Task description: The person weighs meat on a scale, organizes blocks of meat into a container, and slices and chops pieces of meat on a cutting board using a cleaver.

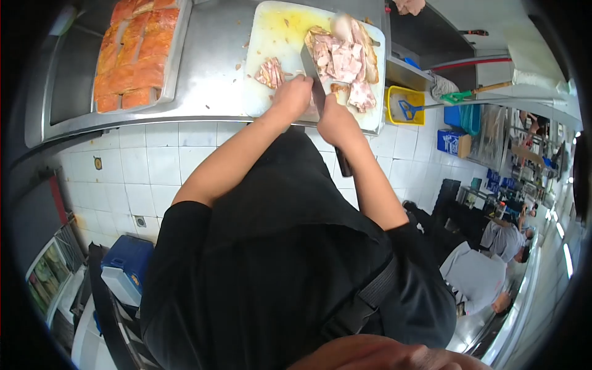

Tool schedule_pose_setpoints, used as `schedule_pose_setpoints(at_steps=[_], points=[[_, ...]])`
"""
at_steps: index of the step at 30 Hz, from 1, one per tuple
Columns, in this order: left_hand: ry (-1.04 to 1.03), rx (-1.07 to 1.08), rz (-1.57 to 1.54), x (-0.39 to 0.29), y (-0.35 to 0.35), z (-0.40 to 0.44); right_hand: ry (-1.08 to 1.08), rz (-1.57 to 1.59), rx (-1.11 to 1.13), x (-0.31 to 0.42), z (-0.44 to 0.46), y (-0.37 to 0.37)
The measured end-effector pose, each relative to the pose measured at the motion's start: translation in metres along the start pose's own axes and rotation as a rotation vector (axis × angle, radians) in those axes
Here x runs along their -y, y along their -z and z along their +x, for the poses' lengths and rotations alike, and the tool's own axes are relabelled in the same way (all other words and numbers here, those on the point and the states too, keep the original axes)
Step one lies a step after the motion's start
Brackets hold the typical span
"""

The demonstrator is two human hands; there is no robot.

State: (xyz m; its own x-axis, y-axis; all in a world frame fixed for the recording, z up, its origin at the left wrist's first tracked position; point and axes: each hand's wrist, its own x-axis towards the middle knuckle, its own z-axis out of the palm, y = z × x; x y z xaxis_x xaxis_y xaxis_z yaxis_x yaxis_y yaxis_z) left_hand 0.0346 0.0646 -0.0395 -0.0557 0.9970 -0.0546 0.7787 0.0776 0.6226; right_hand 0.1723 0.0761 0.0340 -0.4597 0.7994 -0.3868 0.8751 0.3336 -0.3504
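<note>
My right hand is closed around a large knife, its dark handle sticking out below the fist toward me. The blade points away from me, along the left side of a pile of cut cooked meat. My left hand is closed just left of the blade, at the near part of the white cutting board. Whatever its fingers hold, if anything, is hidden. A small heap of sliced meat lies on the board beyond the left hand. Yellowish juice and crumbs mark the board's far end.
On the steel counter to the left stands a tray of browned meat slabs. A yellow bin with a blue-handled tool sits right of the board. Other people in grey shirts are farther off to the right.
</note>
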Motion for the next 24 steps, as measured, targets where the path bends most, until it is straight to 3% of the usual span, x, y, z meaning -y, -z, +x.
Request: schedule_pose_setpoints(at_steps=[3, 8, 13, 17, 24], points=[[0.024, 0.008, -0.024, -0.008, 0.0, -0.013, -0.086, 0.05, -0.061, 0.002, -0.006, -0.025], [-0.036, -0.036, 0.004, 0.005, 0.008, -0.003, 0.011, 0.036, -0.14, 0.004, -0.001, 0.015], [-0.033, -0.032, -0.098, -0.003, 0.015, -0.03, -0.018, 0.052, -0.064, 0.009, -0.012, 0.025], [-0.05, -0.002, 0.015, -0.011, 0.015, -0.034, -0.046, -0.02, 0.062, 0.01, -0.016, 0.015], [-0.074, 0.002, 0.054, -0.009, 0.008, -0.028, -0.023, 0.009, -0.004, 0.001, -0.011, -0.018]])
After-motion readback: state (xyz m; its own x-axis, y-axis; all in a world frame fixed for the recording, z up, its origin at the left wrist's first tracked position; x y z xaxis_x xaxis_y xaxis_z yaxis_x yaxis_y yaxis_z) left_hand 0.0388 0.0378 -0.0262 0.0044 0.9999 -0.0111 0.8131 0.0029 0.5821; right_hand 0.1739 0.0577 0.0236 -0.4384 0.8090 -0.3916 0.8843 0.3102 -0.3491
